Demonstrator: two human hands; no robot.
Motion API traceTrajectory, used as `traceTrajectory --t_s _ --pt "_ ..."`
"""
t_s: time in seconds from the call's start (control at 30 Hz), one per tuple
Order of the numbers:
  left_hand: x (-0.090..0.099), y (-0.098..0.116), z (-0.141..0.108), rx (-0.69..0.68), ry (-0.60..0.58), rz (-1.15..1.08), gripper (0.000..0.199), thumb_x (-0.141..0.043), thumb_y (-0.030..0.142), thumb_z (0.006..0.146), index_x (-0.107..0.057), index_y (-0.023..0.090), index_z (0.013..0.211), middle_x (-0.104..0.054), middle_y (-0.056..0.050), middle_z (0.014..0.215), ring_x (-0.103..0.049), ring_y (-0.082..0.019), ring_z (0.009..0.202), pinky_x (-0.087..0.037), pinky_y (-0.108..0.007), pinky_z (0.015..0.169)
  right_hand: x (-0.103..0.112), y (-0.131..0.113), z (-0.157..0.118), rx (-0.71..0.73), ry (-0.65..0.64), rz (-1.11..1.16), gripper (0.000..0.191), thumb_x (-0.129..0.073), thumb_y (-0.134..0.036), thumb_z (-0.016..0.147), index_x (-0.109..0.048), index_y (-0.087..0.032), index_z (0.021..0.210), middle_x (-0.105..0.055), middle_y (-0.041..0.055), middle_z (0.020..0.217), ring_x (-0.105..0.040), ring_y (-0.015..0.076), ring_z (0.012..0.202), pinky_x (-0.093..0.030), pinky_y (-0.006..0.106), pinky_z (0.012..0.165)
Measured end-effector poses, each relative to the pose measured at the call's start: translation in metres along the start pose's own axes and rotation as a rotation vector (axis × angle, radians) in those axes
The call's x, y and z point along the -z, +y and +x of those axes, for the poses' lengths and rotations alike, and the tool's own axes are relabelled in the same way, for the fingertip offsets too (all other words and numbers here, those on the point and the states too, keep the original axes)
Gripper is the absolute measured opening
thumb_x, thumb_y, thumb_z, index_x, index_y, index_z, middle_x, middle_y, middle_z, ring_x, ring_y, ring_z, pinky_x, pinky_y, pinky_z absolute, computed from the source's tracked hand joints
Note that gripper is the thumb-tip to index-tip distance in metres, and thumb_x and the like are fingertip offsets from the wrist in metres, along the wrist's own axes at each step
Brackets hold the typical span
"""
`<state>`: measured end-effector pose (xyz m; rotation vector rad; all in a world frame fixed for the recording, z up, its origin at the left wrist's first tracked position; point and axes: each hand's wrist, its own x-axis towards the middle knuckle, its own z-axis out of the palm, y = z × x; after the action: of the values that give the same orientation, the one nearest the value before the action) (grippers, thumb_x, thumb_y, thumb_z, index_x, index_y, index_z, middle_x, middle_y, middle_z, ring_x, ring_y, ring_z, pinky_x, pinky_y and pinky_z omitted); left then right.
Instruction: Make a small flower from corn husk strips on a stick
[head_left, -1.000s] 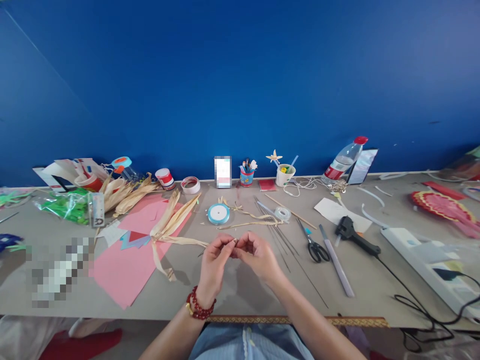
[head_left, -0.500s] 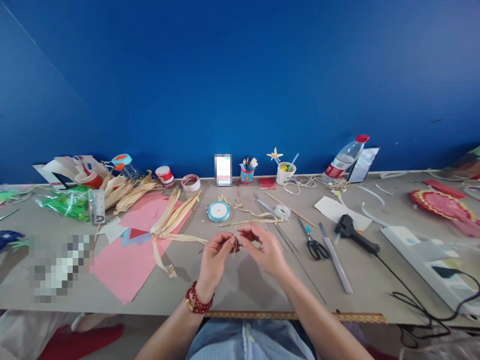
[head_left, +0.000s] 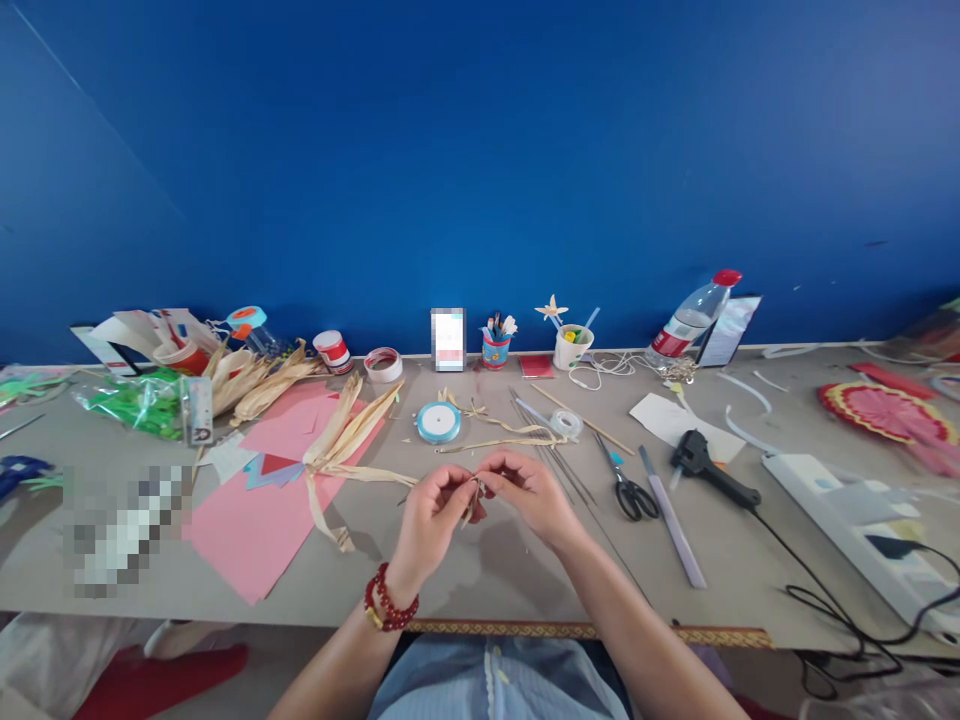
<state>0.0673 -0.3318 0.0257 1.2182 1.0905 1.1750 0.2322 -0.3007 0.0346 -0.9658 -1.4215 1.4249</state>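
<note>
Above the middle of the table, my left hand (head_left: 441, 505) and my right hand (head_left: 529, 495) meet at the fingertips. Both are closed in a pinch on a small strip of corn husk (head_left: 472, 508), mostly hidden by the fingers. A dried corn husk bundle (head_left: 337, 460) lies to the left, one long strip reaching towards my left hand. Just beyond my hands are a blue ribbon spool (head_left: 438, 423), thin husk strips (head_left: 502, 441) and a clear tape roll (head_left: 566, 425). Thin wires (head_left: 574, 475) lie beside my right hand.
On the right are black scissors (head_left: 634, 497), a lilac strip (head_left: 675, 530), a glue gun (head_left: 712, 470) with its cable, and a white power strip (head_left: 847, 530). Pink paper (head_left: 247, 540) covers the left. A bottle (head_left: 690, 325) and cups (head_left: 574, 347) line the wall.
The husk strip between my fingertips has tilted, its lower end now pointing down and left. My fingers have shifted slightly; the left wrist has moved a little left.
</note>
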Motion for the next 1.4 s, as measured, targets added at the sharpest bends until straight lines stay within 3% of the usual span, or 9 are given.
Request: traceTrajectory --t_s 0.2,0.67,1.4 --pt "0.001 0.006 0.0 0.03 -0.02 -0.026 0.022 -0.064 0.039 0.087 -0.066 0.017 0.083 -0.067 -0.004 0.071 -0.061 -0.015 0.059 -0.053 -0.027 0.056 -0.001 0.0 0.0 -0.047 0.005 0.072 0.019 -0.069 -0.036 0.083 -0.068 -0.017 0.081 -0.064 0.0 0.074 -0.056 0.0134 0.069 -0.047 0.026 0.069" --pt "0.003 0.006 -0.001 0.047 -0.021 -0.084 0.024 -0.065 0.039 0.087 -0.064 0.016 0.08 -0.063 0.0 0.062 -0.053 -0.011 0.053 -0.048 -0.024 0.052 -0.007 0.004 -0.001 -0.092 0.025 0.199 0.022 -0.073 -0.04 0.082 -0.069 -0.018 0.08 -0.065 0.0005 0.074 -0.055 0.0132 0.069 -0.046 0.027 0.071" --pt "-0.005 0.003 -0.004 0.125 0.026 -0.254 0.026 -0.066 0.039 0.086 -0.061 0.015 0.08 -0.062 0.0 0.06 -0.054 -0.009 0.046 -0.044 -0.02 0.042 -0.013 0.006 -0.005 -0.003 0.067 0.178 0.02 -0.072 -0.038 0.083 -0.069 -0.019 0.08 -0.063 -0.0002 0.073 -0.058 0.0132 0.069 -0.049 0.026 0.069"
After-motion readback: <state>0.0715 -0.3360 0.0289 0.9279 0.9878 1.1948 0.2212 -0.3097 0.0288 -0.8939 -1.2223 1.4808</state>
